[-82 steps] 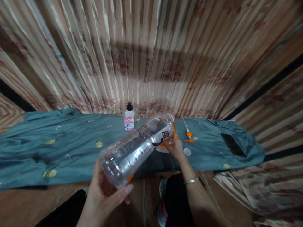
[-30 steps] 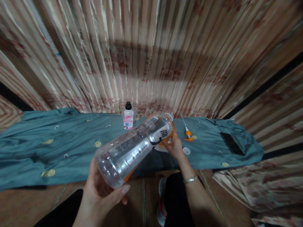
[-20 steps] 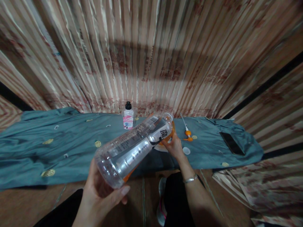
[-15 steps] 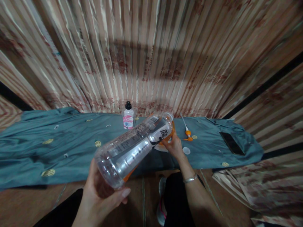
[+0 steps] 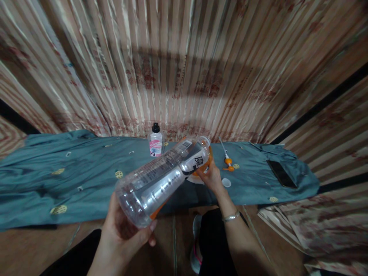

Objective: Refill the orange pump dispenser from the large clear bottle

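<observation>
Above the cloth-draped table (image 5: 71,180), tilted mouth-down: clear, ribbed plastic bottle (image 5: 161,180), base cupped in closed left grip (image 5: 123,234), neck meeting the orange bottle (image 5: 206,165), probably so contents run across. Right grip (image 5: 211,177) wrapped round that orange bottle, steadying it at the table's front edge. Beside it, loose white cap (image 5: 226,183) and orange pump head (image 5: 228,161).

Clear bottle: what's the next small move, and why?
Probably raise the base slightly with the left hand. The clear bottle lies at a shallow tilt, mouth at the orange container the right hand grips on the teal cloth; some liquid seems left inside, though unclear.
</observation>
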{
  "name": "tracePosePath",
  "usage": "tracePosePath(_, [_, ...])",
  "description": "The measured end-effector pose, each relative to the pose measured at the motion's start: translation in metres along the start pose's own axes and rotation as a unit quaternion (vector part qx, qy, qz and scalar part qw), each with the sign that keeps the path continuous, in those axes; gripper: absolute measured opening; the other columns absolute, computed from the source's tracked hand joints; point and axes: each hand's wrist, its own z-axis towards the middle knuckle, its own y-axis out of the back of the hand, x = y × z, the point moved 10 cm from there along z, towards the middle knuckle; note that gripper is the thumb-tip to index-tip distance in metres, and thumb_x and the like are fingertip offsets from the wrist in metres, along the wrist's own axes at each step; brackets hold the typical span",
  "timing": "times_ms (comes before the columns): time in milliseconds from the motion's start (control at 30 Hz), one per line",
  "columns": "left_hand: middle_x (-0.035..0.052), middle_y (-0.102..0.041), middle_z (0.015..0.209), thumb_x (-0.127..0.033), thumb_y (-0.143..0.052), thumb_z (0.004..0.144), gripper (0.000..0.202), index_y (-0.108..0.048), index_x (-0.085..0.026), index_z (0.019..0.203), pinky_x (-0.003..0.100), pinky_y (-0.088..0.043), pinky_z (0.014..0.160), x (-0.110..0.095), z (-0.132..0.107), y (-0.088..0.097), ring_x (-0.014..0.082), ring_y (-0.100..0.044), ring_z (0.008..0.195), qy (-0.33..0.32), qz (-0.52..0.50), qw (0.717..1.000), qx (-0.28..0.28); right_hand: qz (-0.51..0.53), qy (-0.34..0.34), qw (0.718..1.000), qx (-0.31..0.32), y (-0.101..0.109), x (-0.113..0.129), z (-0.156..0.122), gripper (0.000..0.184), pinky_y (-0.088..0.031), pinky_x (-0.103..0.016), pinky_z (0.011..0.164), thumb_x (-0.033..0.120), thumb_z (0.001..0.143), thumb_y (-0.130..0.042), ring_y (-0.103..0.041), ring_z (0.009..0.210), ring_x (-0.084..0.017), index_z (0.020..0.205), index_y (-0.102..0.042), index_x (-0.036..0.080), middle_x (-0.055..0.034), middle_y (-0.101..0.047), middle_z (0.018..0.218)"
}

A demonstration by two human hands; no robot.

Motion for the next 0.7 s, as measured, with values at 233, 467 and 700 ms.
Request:
tracePosePath(233, [-0.0066,-0.073,0.069,-0.032,-0.111,0.031,0.095,-0.060,-0.025,0.111,0.022,-0.051,0.034,0.0011,-0.0009,-0.0021,0.0118,-0.054,0.040,0.032,-0.012,0.999,-0.008,-0.004,0.002,1.000,0.000,0.0001,-0.0011,0.0000,0.072,-0.065,-0.049,0.086,0.055,0.079,-0.078,-0.081,0.103,-0.037,0.138,-0.057,0.019,-0.0130,-0.082,0.114])
tracePosePath(467, [-0.0037,-0.077,0.083,-0.028,-0.111,0.028,0.098,-0.060,-0.025,0.111,0.021,-0.051,0.034,0.0019,-0.0012,-0.0003,0.0115,-0.059,0.044,0.034,-0.015,0.999,-0.014,-0.003,0.010,1.000,-0.002,-0.0009,-0.0015,-0.0003,0.079,-0.065,-0.049,0.086,0.058,0.079,-0.076,-0.080,0.104,-0.037,0.143,-0.055,0.016,-0.0166,-0.082,0.117])
tracePosePath(700, [-0.0061,-0.073,0.078,-0.032,-0.112,0.030,0.091,-0.062,-0.026,0.106,0.023,-0.053,0.034,0.0012,-0.0014,0.0033,0.0101,-0.055,0.039,0.031,0.007,0.999,-0.018,-0.004,0.017,1.000,-0.010,0.0002,-0.0002,-0.0003,0.077,-0.065,-0.049,0.087,0.057,0.079,-0.076,-0.080,0.105,-0.037,0.142,-0.055,0.018,-0.0158,-0.081,0.119])
